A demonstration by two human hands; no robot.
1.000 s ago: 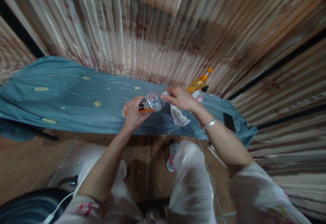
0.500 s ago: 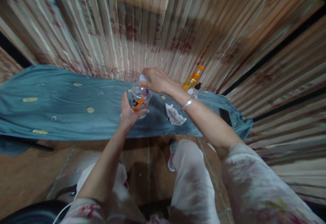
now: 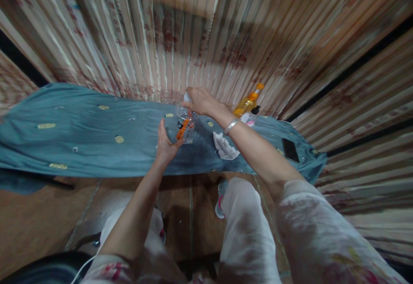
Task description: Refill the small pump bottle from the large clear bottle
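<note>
A clear plastic cup [image 3: 189,125] with an orange and black print stands over the cloth-covered table. My left hand [image 3: 166,146] is open at its left, fingers and thumb spread wide. The thumb tip comes close to the cup's lower side; whether it touches, I cannot tell. At the cup's rim, my right hand [image 3: 200,100] is closed on a white wad [image 3: 187,97] that looks like tissue. Its fingertips are partly hidden and seem to reach the rim. A crumpled white tissue [image 3: 225,147] lies on the table to the right of the cup.
The long table has a blue-green cloth [image 3: 87,142] with pineapple prints. Behind my right forearm stand an orange pump bottle [image 3: 247,105] and a clear bottle [image 3: 250,117] with a black pump. A dark phone [image 3: 291,150] lies farther right. A pleated curtain [image 3: 193,38] hangs behind.
My left hand has loosened from around the cup, and its fingers now stand apart from it. My right hand stays at the rim. The view has shifted slightly.
</note>
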